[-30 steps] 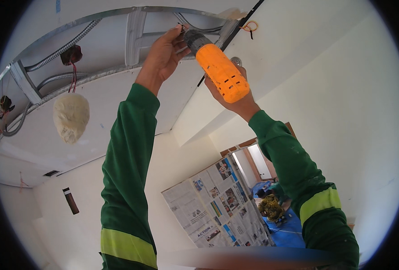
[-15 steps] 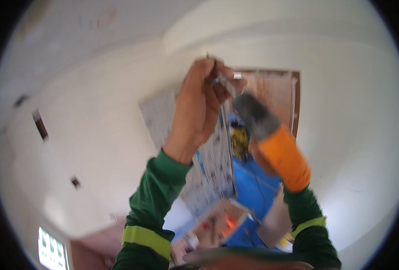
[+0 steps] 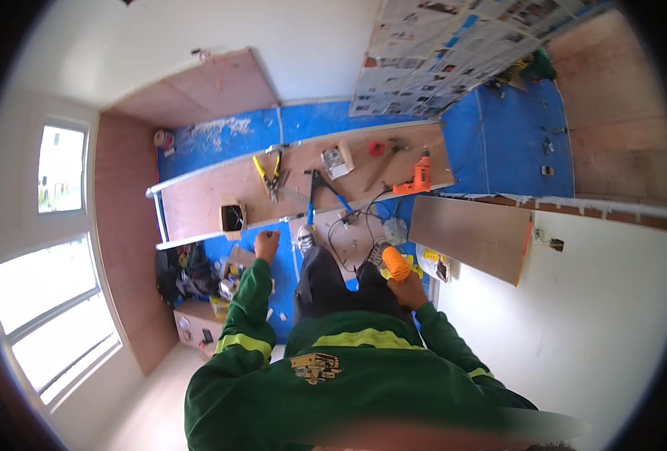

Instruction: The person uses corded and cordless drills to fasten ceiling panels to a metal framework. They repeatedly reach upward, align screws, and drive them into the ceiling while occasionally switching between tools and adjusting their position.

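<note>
My right hand (image 3: pixel 408 291) is wrapped round an orange drill (image 3: pixel 396 264), held low beside my right thigh. Its front end is hidden from this angle. My left hand (image 3: pixel 267 246) hangs just in front of the near edge of a long wooden bench (image 3: pixel 198 197), its fingers curled closed. Anything inside them is too small to make out. A small open cardboard box (image 3: pixel 232 219) sits on the bench close to that hand. Farther along lie yellow-handled snips (image 3: pixel 271 179), a blue-handled hand tool (image 3: pixel 320 194), a hammer (image 3: pixel 387 159) and a second, corded orange drill (image 3: pixel 416 178).
A black cable (image 3: pixel 335 240) loops over the floor by my shoes. Bags and packages (image 3: pixel 190 272) crowd the left side. A brown board (image 3: pixel 472 233) leans at right, near a newspaper-covered panel (image 3: pixel 453 56). Blue sheeting (image 3: pixel 491 143) covers the floor.
My view has swung from high on the wall down to the bench and floor. Both hands have come down and apart, the drill still in my right.
</note>
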`<state>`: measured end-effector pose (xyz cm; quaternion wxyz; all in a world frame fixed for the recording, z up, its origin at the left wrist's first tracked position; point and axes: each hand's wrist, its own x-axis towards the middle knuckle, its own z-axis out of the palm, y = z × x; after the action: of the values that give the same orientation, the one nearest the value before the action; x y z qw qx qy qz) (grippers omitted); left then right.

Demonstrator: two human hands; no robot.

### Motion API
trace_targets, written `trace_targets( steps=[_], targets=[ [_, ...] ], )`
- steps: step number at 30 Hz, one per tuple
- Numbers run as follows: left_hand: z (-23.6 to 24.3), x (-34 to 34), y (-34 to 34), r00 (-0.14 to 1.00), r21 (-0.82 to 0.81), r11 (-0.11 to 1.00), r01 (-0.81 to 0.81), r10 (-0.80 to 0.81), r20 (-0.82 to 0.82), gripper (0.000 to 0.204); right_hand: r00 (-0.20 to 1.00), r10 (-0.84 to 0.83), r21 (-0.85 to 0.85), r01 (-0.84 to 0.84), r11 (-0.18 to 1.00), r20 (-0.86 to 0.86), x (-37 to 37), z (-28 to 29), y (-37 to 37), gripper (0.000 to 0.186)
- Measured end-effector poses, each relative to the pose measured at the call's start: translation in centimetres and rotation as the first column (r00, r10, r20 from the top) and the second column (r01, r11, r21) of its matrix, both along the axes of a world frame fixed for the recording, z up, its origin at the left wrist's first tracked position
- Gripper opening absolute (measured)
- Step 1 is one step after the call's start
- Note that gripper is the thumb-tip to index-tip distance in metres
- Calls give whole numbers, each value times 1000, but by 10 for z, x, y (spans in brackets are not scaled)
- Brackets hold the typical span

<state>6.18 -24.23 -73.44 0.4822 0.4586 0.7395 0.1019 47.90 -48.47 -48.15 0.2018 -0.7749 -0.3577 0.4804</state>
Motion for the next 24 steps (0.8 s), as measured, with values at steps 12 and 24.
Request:
trace_targets(
  steps=[12,24],
  targets=[
    [-131,-187,102,849,33,921,-388,371,-376,52,762,538,53,-593,804,360,-135,-284,254,44],
    [-68,-60,-49,994,27,998,-50,52,-98,46,925,166,308,-277,910,342,-175,-350,302,60]
  ],
)
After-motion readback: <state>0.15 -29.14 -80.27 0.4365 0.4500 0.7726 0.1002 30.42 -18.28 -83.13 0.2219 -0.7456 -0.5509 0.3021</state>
